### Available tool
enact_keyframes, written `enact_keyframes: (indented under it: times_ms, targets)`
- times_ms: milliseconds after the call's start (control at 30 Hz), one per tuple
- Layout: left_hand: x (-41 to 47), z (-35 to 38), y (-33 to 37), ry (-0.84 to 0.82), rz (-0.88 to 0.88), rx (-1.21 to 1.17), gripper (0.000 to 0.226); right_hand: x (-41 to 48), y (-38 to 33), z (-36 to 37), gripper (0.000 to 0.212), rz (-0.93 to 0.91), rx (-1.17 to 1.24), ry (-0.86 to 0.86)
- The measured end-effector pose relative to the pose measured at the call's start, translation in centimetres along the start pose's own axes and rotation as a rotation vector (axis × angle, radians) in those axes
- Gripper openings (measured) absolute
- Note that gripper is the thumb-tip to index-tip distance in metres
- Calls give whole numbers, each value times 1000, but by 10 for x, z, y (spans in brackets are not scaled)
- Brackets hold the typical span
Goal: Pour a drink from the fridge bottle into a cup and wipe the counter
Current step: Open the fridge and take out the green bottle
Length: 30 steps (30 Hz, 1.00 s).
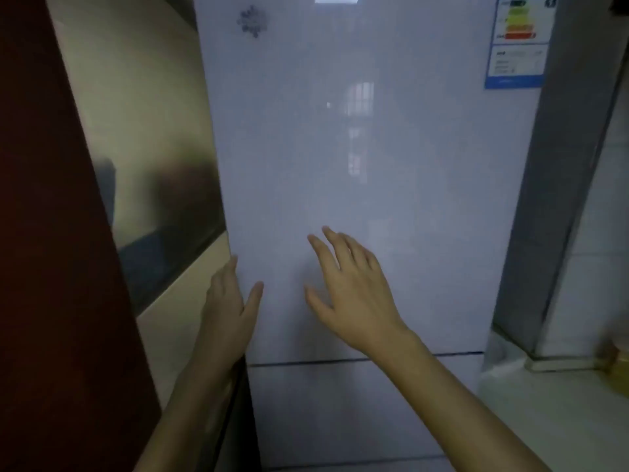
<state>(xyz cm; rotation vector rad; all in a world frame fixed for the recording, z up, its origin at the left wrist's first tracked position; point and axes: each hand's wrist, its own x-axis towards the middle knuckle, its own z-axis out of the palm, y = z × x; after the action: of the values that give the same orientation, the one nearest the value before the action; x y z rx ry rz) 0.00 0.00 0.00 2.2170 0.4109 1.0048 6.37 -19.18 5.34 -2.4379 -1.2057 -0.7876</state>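
A tall white fridge fills the view, and its glossy upper door (367,158) is closed. My left hand (228,301) rests at the door's left edge, fingers wrapped round the edge and thumb on the front. My right hand (350,284) hovers flat against the door's lower middle with fingers spread, holding nothing. Below a dark seam lies the lower door (340,410), also closed. No bottle or cup is in view.
A dark red panel (51,267) stands close on the left, with a cream and reflective wall (149,165) behind it. On the right are a pale counter (558,413), a yellowish object (617,369) at its far edge and a tiled wall. An energy label (517,39) sits on the fridge's top right.
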Motion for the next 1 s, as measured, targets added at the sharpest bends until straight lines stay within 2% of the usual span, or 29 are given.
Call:
enact_keyframes:
  times_ms: [67, 167, 333, 433, 500, 567, 700, 833, 1000]
  targets:
    - [21, 3, -7, 57, 23, -116, 64, 17, -4, 1, 66, -10, 9, 58]
    - [49, 13, -19, 123, 12, -130, 63, 36, -6, 5, 66, -24, -8, 114]
    - [78, 26, -33, 127, 11, -290, 71, 58, 0, 17, 66, -49, -44, 176]
    - [86, 34, -37, 146, 3, -418, 62, 77, 6, 22, 67, -65, -60, 210]
    - [91, 38, -41, 172, -46, -471, 52, 90, 8, 25, 69, -82, -64, 247]
    - [97, 43, -47, 180, -143, -521, 52, 103, 9, 29, 70, -108, -91, 276]
    - [114, 49, -56, 196, -262, -561, 62, 128, 11, 34, 72, -179, -167, 318]
    - [122, 54, -56, 246, -320, -559, 46, 152, 14, 42, 72, -213, -237, 342]
    - [121, 53, -60, 264, -307, -511, 39, 173, 14, 58, 70, -203, -301, 302]
